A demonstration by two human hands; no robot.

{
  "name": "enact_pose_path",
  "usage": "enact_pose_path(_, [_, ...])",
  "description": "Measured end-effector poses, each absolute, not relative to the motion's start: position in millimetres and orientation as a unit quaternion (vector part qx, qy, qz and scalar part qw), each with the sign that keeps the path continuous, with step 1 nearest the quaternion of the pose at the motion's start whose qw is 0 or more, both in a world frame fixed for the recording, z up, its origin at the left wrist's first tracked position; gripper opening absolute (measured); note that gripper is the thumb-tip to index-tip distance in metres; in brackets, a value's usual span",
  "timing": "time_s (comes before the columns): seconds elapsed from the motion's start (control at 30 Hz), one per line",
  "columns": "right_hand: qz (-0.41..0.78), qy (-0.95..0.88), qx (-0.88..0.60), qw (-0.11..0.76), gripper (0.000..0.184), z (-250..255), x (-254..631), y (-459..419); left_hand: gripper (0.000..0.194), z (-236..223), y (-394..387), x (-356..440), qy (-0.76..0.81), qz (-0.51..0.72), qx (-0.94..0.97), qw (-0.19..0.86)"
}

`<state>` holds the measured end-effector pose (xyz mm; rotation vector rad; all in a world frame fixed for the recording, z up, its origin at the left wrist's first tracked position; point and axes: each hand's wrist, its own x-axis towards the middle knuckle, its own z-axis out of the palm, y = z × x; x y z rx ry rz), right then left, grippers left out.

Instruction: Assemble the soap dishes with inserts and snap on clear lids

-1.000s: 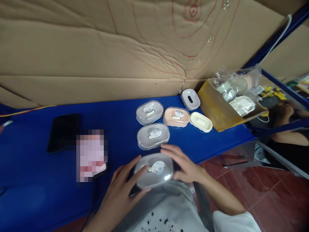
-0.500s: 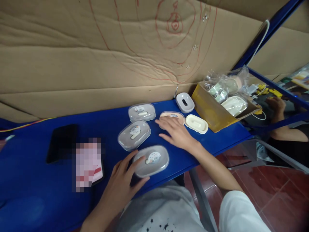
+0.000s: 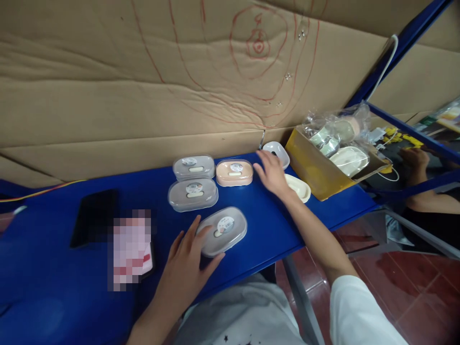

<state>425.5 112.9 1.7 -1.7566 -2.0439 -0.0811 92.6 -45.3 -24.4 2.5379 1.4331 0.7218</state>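
Note:
My left hand [image 3: 189, 256] has its fingers spread at the left end of a grey soap box [image 3: 228, 237] with a clear lid and a round label. A finger lies over the lid, and the thumb is by the lower edge. My right hand [image 3: 271, 172], fingers apart, reaches over the table between a peach soap box [image 3: 234, 178] and a white dish [image 3: 282, 153], partly covering the dish. Its wrist hides part of a cream tray [image 3: 301, 188]. Two more lidded boxes, a rear grey box [image 3: 187, 168] and a front grey box [image 3: 183, 197], stand left of the peach one.
On the blue table [image 3: 53, 282] lie a dark tablet [image 3: 94, 215] and a blurred-out phone [image 3: 147, 263]. A cardboard box [image 3: 312, 167] of plastic-wrapped pieces stands at the right. A cardboard wall [image 3: 125, 110] rises behind. Another person's arm [image 3: 427, 191] shows beyond the blue frame.
The peach box and the two rear grey boxes have shifted left and stand closer together. My right hand has moved right, off the peach box. The box by my left hand has turned slightly.

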Motion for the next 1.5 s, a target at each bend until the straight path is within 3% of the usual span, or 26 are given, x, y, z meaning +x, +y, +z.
enact_pose_path(0.1, [-0.080, -0.650, -0.733, 0.186, 0.051, 2.4, 460.9, 119.1, 0.051, -26.3, -47.8, 96.9, 0.483, 0.250, 0.835, 0.078])
enact_pose_path(0.2, [-0.076, -0.641, -0.743, 0.174, 0.034, 5.9, 476.2, 118.0, 0.051, -29.2, -49.5, 99.0, 0.485, 0.263, 0.831, 0.078])
enact_pose_path(0.3, [-0.079, -0.649, -0.733, 0.188, 0.035, 14.2, 467.9, 100.7, 0.051, -30.8, -53.4, 93.9, 0.474, 0.267, 0.835, 0.081])
enact_pose_path(0.57, [-0.091, -0.728, -0.590, 0.337, 0.030, -0.6, 425.2, -37.7, 0.051, -31.2, -70.4, 70.5, 0.494, 0.284, 0.807, 0.155])
enact_pose_path(0.83, [0.018, -0.798, -0.551, 0.243, 0.041, -20.1, 437.2, -50.3, 0.056, -31.1, -73.2, 66.8, 0.538, 0.313, 0.767, 0.158])
enact_pose_path(0.93, [-0.038, -0.742, -0.623, 0.245, 0.046, -22.8, 475.0, -33.4, 0.062, -29.4, -72.5, 64.4, 0.543, 0.308, 0.767, 0.150])
enact_pose_path(1.13, [-0.114, -0.694, -0.673, 0.228, 0.030, -28.3, 520.0, -34.8, 0.073, -30.9, -64.8, 64.4, 0.554, 0.308, 0.763, 0.125])
enact_pose_path(1.37, [-0.125, -0.690, -0.652, 0.289, 0.019, 0.6, 456.5, -106.3, 0.090, -20.6, -71.9, 80.1, 0.543, 0.344, 0.766, -0.008])
enact_pose_path(1.5, [-0.048, -0.754, -0.574, 0.316, 0.028, 6.3, 400.8, -147.4, 0.081, -20.7, -92.9, 89.9, 0.399, 0.326, 0.856, 0.038])
